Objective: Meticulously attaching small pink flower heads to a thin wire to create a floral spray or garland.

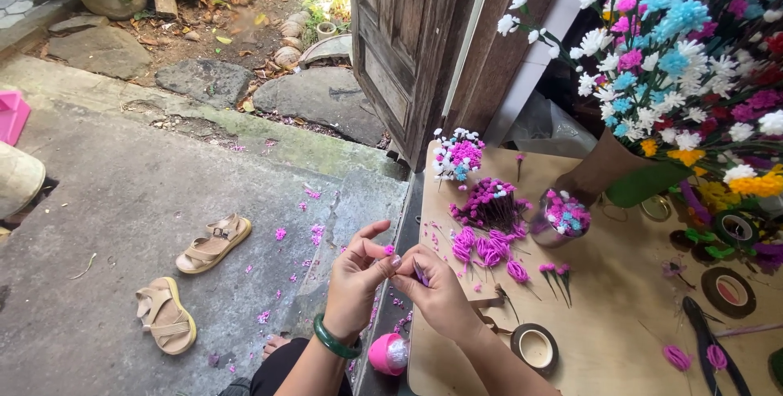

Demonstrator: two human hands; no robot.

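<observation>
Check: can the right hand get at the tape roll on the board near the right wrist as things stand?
Probably yes. The tape roll lies flat on the wooden board just beside the right forearm, nothing on top of it. But the right hand is pinching a small purple piece with the left hand.

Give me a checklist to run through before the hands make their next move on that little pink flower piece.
1. Both hands on the piece: ok. The left hand and right hand meet at the fingertips over the board's edge.
2. Piece held firmly: cannot tell; the pink bit is mostly hidden by fingers.
3. Tape roll close by: ok, beside the right wrist.
4. More pink blooms in reach: ok, just ahead on the wooden board.
5. Metal cup upright: ok.
</observation>
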